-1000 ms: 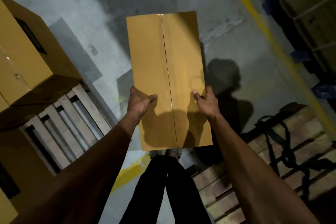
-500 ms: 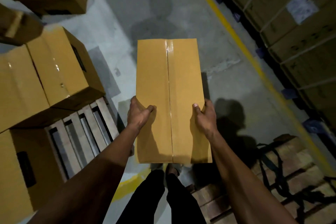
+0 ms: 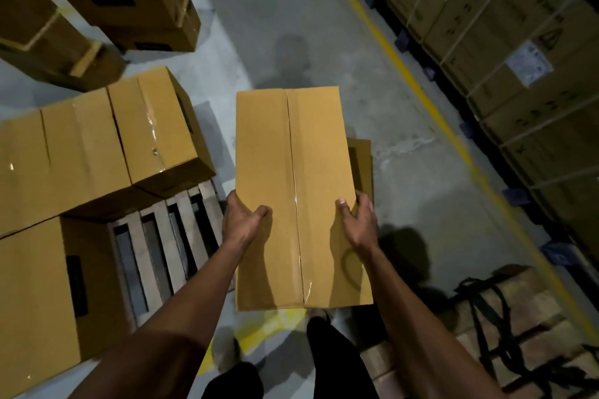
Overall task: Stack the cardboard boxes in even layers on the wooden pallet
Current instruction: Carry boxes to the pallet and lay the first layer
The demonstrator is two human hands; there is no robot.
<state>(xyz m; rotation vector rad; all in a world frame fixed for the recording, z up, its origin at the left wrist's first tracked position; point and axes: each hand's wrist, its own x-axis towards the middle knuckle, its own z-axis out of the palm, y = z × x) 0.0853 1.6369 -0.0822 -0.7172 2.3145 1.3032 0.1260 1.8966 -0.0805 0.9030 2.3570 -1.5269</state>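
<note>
Looking down at yourself now: both your forearms are bare right up to the bottom edge of the view, no sleeves, no watch, no gloves. Your left hand (image 3: 243,223) is bare, thumbnail short and plain. Your right hand (image 3: 358,223) is bare too, no rings showing on the fingers you can see, and the thumbnail catches the light, pale and trimmed. Below, you're wearing black trousers (image 3: 337,363), dark and plain on both legs. At your feet, a shoe (image 3: 227,353) shows, dull grey-brown and blurred; its make is too soft to tell.
</note>
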